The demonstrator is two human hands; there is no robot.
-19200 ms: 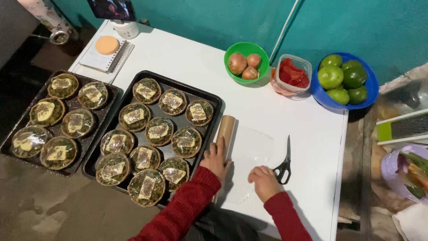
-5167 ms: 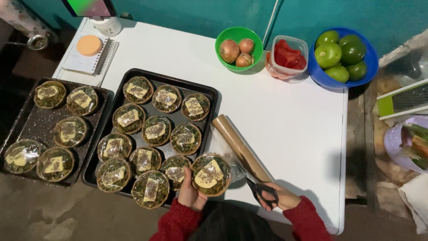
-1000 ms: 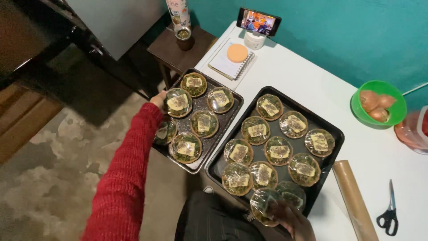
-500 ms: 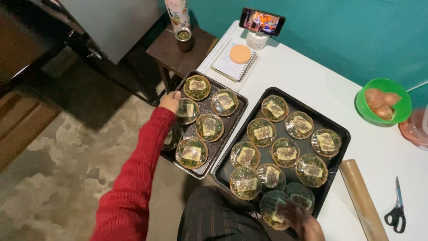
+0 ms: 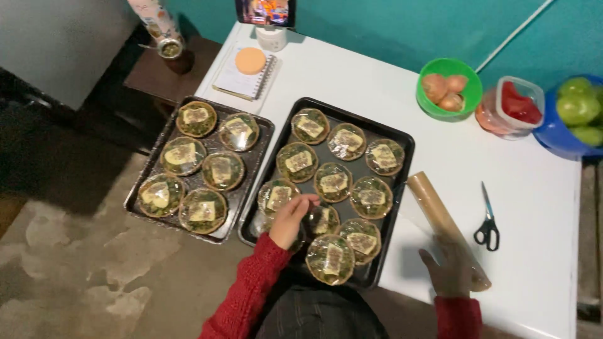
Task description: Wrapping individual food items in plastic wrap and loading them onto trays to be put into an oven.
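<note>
On the white table [image 5: 377, 81], whose near-left corner carries the big dark tray [image 5: 402, 169], the left hand [image 5: 290, 220] has come back from the smaller tray [image 5: 141, 188], which overhangs the table's left edge. It now lies over the wrapped tarts [image 5: 333, 182] in the big tray's near-left part, fingers loosely curled on a tart, gripping nothing that I can make out. The smaller tray holds six tarts, one more than half a second ago, so that delivery looks finished. The right hand [image 5: 453, 271] rests with spread fingers on the near end of the film roll [image 5: 440, 220], close to the table's near edge. Scissors [image 5: 487, 221] lie just right of the roll, untouched. One wrapped tart [image 5: 330, 258] sits at the big tray's near rim.
</note>
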